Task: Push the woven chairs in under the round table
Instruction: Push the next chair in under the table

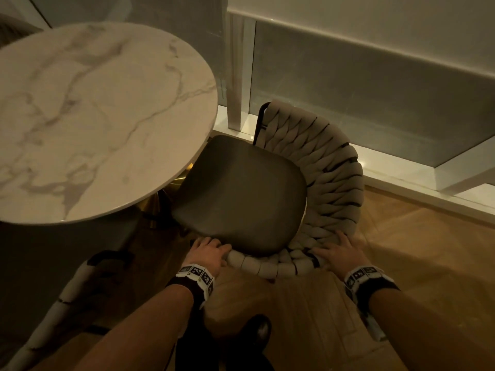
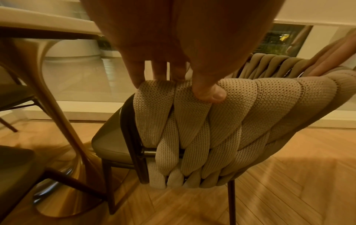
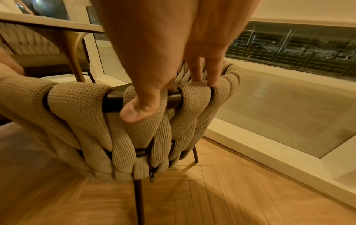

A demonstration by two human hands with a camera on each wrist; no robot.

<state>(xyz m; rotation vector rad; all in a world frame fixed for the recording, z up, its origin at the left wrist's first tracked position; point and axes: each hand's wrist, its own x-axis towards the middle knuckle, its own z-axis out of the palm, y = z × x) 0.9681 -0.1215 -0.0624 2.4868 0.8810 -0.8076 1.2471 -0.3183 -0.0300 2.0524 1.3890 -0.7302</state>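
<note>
A woven chair [image 1: 332, 172] with a dark seat [image 1: 241, 188] stands at the right of the round marble table [image 1: 93, 116]; the seat's front edge lies just under the tabletop rim. My left hand [image 1: 210, 250] grips the left end of the beige woven backrest [image 2: 221, 129], thumb [image 2: 210, 93] outside and fingers over the top. My right hand [image 1: 337, 250] grips the top rail further right, thumb [image 3: 137, 110] on the outer weave [image 3: 86, 121] and fingers [image 3: 205, 71] hooked inside. In the left wrist view the left hand [image 2: 181, 76] fills the top.
A second woven chair [image 1: 67, 303] stands at the lower left by the table, a third [image 3: 29, 41] across it. The table's golden pedestal [image 2: 57, 114] flares onto the wooden floor. A white raised sill [image 1: 401, 186] and window wall run behind and to the right. My shoe [image 1: 258, 333] is below.
</note>
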